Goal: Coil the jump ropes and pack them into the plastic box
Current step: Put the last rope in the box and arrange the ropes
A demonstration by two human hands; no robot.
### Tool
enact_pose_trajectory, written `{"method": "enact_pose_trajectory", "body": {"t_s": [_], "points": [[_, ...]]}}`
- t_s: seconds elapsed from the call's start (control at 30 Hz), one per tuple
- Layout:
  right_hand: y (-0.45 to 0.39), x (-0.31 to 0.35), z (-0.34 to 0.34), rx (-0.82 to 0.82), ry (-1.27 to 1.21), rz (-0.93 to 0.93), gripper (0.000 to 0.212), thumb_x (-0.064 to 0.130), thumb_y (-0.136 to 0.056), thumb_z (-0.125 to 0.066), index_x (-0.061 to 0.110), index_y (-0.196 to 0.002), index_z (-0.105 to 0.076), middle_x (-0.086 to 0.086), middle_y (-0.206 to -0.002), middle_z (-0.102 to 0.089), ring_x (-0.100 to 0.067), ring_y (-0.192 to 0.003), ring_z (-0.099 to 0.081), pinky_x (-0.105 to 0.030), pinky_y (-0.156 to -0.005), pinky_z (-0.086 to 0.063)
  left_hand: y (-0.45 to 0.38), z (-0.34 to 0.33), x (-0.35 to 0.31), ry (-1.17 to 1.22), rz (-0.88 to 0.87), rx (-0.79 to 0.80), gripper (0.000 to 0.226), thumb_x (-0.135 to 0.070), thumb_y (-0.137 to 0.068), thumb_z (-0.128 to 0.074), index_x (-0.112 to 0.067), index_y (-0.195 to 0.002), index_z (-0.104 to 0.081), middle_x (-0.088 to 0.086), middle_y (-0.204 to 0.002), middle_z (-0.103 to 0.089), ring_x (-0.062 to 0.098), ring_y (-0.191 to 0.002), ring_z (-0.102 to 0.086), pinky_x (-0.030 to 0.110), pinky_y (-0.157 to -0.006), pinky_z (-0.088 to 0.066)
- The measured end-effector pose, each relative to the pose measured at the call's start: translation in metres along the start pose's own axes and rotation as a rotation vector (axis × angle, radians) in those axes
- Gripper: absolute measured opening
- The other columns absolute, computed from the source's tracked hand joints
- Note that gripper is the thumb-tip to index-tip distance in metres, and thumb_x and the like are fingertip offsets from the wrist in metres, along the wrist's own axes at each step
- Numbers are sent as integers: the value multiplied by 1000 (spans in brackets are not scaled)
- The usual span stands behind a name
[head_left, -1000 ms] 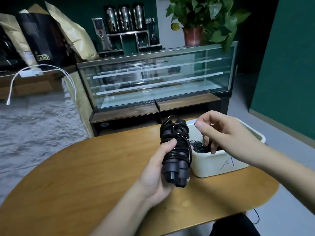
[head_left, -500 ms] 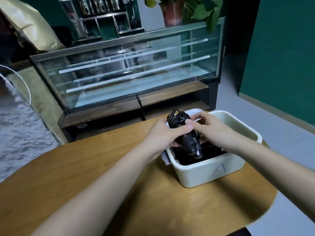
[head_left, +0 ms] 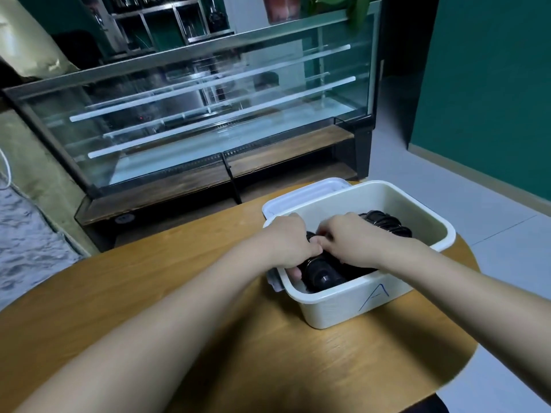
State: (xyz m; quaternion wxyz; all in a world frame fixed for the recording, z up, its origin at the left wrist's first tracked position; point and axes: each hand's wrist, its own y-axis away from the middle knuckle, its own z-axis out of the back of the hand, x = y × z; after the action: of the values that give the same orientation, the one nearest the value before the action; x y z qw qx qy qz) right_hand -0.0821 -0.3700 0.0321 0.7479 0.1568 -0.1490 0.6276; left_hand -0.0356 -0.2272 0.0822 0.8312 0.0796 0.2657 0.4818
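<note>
At frame centre, both hands' fingers, left [head_left: 287, 241] and right [head_left: 353, 242], clamped a coiled rope [head_left: 323, 271] inside the box [head_left: 351, 308].

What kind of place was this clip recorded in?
Probably a café or bakery shop front. A long glass display case with lit shelves stands just beyond the round wooden table, and metal shelving stands behind it. The case looks empty.

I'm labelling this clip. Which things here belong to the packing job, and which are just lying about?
Job:
coiled jump rope
second coiled rope
plastic box
box lid
left hand
right hand

Lying about:
glass display case
white cable
</note>
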Motion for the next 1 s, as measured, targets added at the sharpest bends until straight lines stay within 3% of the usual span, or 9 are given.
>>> {"method": "enact_pose_trajectory", "body": {"t_s": [0.1,0.2,0.27,0.37,0.43,0.5,0.6,0.7,1.0], "points": [[1,9,-8,-10,206,52,28,35,-99,-47,19,-77,-54,-9,-82,-61,-31,-78,-59,-37,-67,-48,2,-2,0,-152,-48,-83,40,-35,-95,-63,-9,-123,-53,6,-93,-74,27,-79,-71,36,-76,-59],[5,15,-9,-71,284,68,28,43,-99,-44,23,-86,-59,-2,-78,-50,-32,-86,-62,-33,-64,-37,3,-6,1,-259,-105,-222,42,-26,-92,-66,-15,-131,-56,8,-118,-62,27,-97,-60,37,-85,-56],[8,12,-5,-99,221,72,28,47,-98,-47,26,-99,-65,-2,-86,-60,-30,-94,-64,-33,-66,-40,6,-11,5,-223,-139,-292,40,-27,-93,-63,-21,-131,-57,6,-118,-63,29,-106,-60,39,-89,-54],[13,-4,7,-212,103,44,32,44,-97,-51,25,-118,-66,-1,-108,-72,-27,-105,-64,-37,-85,-51,7,-22,17,-263,-161,-401,40,-31,-99,-53,-25,-138,-53,4,-133,-57,29,-124,-47,40,-99,-38],[14,-20,18,-307,184,-25,38,42,-98,-50,23,-129,-61,-1,-126,-66,-27,-118,-56,-40,-99,-44,7,-29,23,-287,-126,-448,41,-24,-97,-52,-25,-138,-51,5,-142,-45,30,-129,-35,41,-99,-30],[16,-38,29,-357,272,-140,44,44,-98,-47,24,-137,-54,0,-140,-55,-28,-128,-47,-42,-104,-36,6,-32,27,-253,-64,-424,48,-14,-92,-52,-24,-139,-47,8,-148,-33,32,-132,-29,43,-100,-30],[18,-64,38,-310,272,-309,52,48,-97,-48,27,-144,-45,0,-149,-45,-31,-133,-40,-44,-105,-33,8,-30,30,-124,4,-340,51,-8,-90,-45,-23,-138,-48,10,-143,-35,37,-125,-44,45,-99,-43],[21,-81,39,-250,154,-395,58,48,-94,-54,26,-146,-41,-6,-148,-44,-36,-131,-43,-46,-105,-40,11,-29,31,-94,3,-330,49,-8,-92,-42,-24,-137,-50,11,-139,-36,39,-115,-54,45,-93,-48],[37,-61,23,-201,107,-353,58,48,-91,-56,23,-142,-47,-9,-140,-51,-37,-124,-51,-44,-102,-46,23,-31,64,-48,17,-384,49,-2,-89,-43,-22,-132,-56,6,-142,-36,34,-120,-53,47,-94,-50]]}}
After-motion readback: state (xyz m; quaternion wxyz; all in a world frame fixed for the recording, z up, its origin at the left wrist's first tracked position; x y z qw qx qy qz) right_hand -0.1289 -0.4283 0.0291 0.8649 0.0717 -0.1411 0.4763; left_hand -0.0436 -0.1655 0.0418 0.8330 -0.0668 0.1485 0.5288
